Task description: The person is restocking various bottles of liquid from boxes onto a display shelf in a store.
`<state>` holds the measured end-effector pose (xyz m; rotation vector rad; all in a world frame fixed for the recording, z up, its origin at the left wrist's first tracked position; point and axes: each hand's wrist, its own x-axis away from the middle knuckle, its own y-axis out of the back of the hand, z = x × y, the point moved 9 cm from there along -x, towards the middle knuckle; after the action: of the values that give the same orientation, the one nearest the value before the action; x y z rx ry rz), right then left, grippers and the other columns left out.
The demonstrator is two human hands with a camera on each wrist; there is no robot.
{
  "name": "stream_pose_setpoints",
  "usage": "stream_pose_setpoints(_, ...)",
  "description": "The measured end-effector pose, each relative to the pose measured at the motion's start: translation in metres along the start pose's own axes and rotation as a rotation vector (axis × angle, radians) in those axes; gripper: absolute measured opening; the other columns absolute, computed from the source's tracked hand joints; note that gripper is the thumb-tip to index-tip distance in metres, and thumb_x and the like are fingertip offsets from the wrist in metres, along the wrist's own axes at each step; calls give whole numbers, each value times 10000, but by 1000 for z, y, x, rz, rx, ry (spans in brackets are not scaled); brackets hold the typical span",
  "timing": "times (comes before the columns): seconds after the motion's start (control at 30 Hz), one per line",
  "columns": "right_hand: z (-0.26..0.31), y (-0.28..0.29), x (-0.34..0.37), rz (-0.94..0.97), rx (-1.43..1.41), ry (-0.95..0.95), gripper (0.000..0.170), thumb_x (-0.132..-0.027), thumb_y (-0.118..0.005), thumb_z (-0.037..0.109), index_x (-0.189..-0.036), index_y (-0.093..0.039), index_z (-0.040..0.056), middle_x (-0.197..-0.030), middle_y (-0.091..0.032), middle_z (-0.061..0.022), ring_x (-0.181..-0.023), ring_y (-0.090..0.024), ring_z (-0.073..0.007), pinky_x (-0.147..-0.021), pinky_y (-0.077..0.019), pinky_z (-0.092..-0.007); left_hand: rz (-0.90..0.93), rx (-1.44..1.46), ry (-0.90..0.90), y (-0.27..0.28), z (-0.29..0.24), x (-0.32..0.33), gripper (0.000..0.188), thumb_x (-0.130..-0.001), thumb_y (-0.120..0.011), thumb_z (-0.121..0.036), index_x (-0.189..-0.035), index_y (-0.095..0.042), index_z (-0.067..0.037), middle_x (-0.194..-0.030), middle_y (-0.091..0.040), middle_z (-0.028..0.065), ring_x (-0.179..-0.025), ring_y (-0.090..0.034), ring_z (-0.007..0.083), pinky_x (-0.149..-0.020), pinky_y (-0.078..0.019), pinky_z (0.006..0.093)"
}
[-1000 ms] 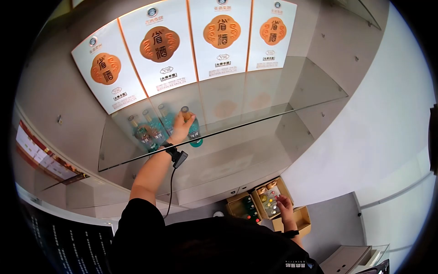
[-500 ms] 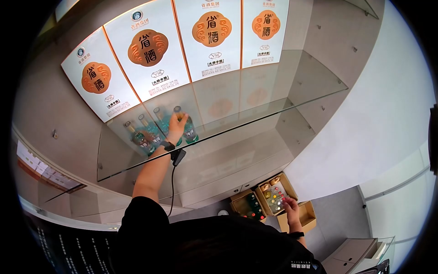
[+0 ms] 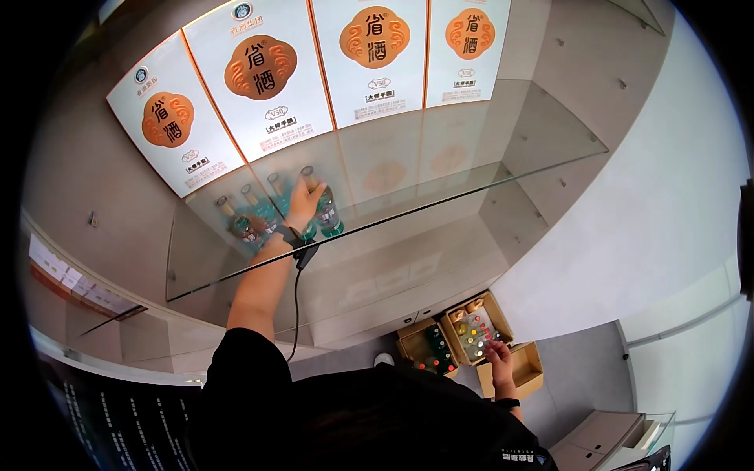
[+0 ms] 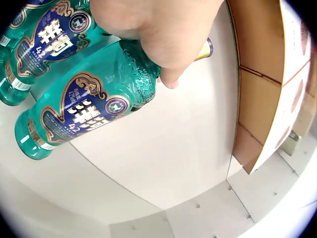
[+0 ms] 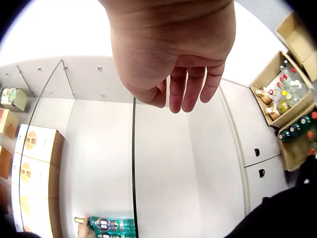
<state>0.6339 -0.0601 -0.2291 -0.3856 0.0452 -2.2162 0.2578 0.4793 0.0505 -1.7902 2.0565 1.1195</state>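
Observation:
My left hand (image 3: pixel 305 206) grips a teal glass bottle (image 3: pixel 328 213) at its neck and shoulder, under the white boxes in the head view. In the left wrist view, that bottle (image 4: pixel 81 106) shows a blue label with gold trim; its gold cap pokes out past the hand. Close beside it stands a matching bottle (image 4: pixel 47 44), and several like it form a row to the left in the head view. My right hand (image 5: pixel 173 54) hangs with loosely curled fingers and holds nothing, low near the cartons in the head view.
A glass shelf (image 3: pixel 440 204) with a thin front edge crosses above my left wrist. Several white boxes (image 3: pixel 263 74) with orange emblems stand along the back. On the floor are a carton (image 3: pixel 503 318) of assorted bottles, another carton (image 3: pixel 406 345) of dark green bottles, and an open box (image 3: pixel 532 369).
My left hand has brought the bottle slightly left and back, close to the row of matching bottles. My right hand has hardly moved and stays without anything in it.

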Motion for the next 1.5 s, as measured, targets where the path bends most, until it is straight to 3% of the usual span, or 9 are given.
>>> stream_pose_setpoints(0.3,-8,1,3,5,59,-66,238,-889,-567,64,-1124,-551,30,-1025,-626,-65,-928,-592,-149,-806,-463,-269,-29,-67,-144,18,-58,-5,544,-796,-688,-74,-1263,-415,-18,-1233,-500,221,-1122,-514,362,-910,-441,383)
stream_pose_setpoints(0.5,-12,-2,4,20,50,-84,232,-886,-556,56,-1116,-553,27,-1035,-620,-70,-949,-586,-156,-828,-464,-282,146,-192,-144,15,-40,-9,529,-796,-666,-48,-1270,-431,-21,-1222,-497,218,-1132,-484,394,-948,-413,409)
stream_pose_setpoints(0.87,-60,50,21,-130,102,-235,253,-878,-555,102,-1125,-561,48,-983,-635,-48,-854,-608,-129,-716,-469,-242,93,-479,-300,24,-62,-15,484,-783,-689,-90,-1222,-485,-68,-1179,-496,185,-1070,-509,386,-889,-444,409)
stream_pose_setpoints(1.13,-184,163,75,-196,421,-448,215,-877,-547,146,-1066,-587,52,-812,-647,-38,-645,-604,-123,-525,-469,-255,131,-580,-221,17,-50,-11,555,-812,-668,-160,-1313,-441,-79,-1234,-467,208,-1124,-476,398,-928,-421,433)
stream_pose_setpoints(1.2,-221,187,102,-185,487,-542,187,-883,-540,171,-1024,-596,60,-764,-644,-37,-577,-589,-129,-466,-465,-277,22,-640,-381,16,-50,-3,617,-831,-649,-204,-1358,-380,-30,-1275,-452,229,-1194,-414,411,-989,-367,459)
stream_pose_setpoints(1.27,-232,194,121,-212,445,-600,206,-883,-566,196,-1029,-596,56,-762,-641,-41,-564,-581,-131,-460,-461,-282,87,-730,-257,8,30,-4,640,-826,-645,-196,-1352,-355,26,-1294,-436,255,-1231,-363,419,-1042,-298,479)
stream_pose_setpoints(1.37,-249,196,136,-225,451,-619,217,-878,-559,209,-1038,-612,71,-799,-646,-39,-633,-596,-142,-522,-469,-297,208,-720,-244,-14,3,27,695,-778,-669,-121,-1364,-335,47,-1295,-407,288,-1262,-293,447,-1049,-246,501)
stream_pose_setpoints(1.43,-249,189,143,-253,463,-636,229,-870,-549,200,-1044,-619,69,-809,-647,-39,-651,-597,-138,-543,-470,-289,-4,-628,-296,-42,-100,67,639,-761,-670,-87,-1326,-395,27,-1309,-391,265,-1274,-282,437,-1045,-260,502)
stream_pose_setpoints(1.5,-243,177,139,-233,446,-599,241,-856,-555,180,-1053,-617,56,-822,-649,-45,-674,-605,-132,-559,-475,-282,150,-446,-286,-84,-139,103,587,-751,-664,-64,-1295,-451,-8,-1342,-364,240,-1294,-264,419,-1041,-279,486)
